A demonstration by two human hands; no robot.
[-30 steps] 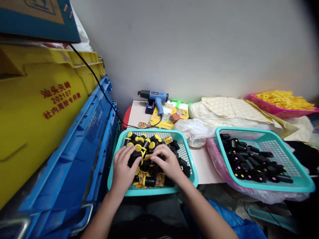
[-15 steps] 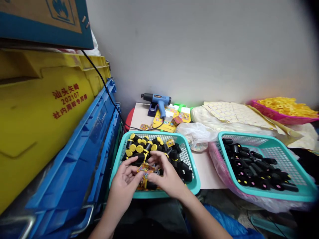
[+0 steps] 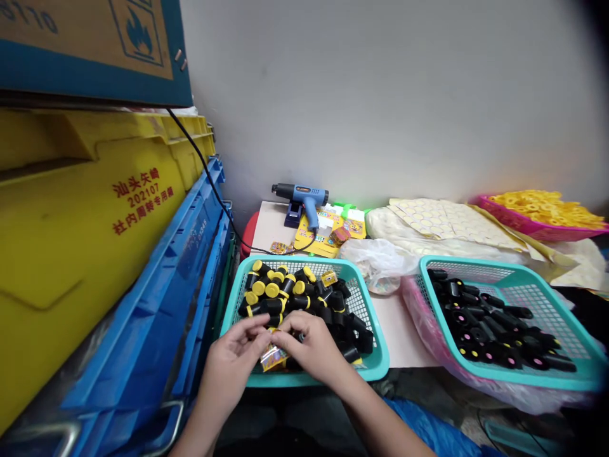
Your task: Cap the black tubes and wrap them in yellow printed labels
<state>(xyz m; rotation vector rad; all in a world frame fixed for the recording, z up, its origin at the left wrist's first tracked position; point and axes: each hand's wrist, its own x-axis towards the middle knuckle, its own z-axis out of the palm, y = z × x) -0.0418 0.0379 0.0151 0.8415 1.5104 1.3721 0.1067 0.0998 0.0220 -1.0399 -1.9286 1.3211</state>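
My left hand (image 3: 233, 358) and my right hand (image 3: 309, 346) meet over the near edge of a teal mesh basket (image 3: 366, 365). Together they pinch a small yellow-orange printed packet (image 3: 272, 359) between fingertips. The basket holds several short black cylinders with yellow caps (image 3: 273, 289) and a few more printed packets. Both hands have curled fingers closed on the packet.
A second teal basket (image 3: 564, 377) with black cylinders with pink ends sits at right. Stacked yellow crate (image 3: 71, 216) and blue crate (image 3: 157, 317) stand at left. A blue hot-air gun (image 3: 304, 200), printed cards, a plastic bag (image 3: 378, 260), sticker sheets and a pink tray of yellow rings (image 3: 542, 209) lie behind.
My hands came off the pile of cylinders, lifted a printed packet and drew it toward the basket's near edge. The camera view shifted slightly.
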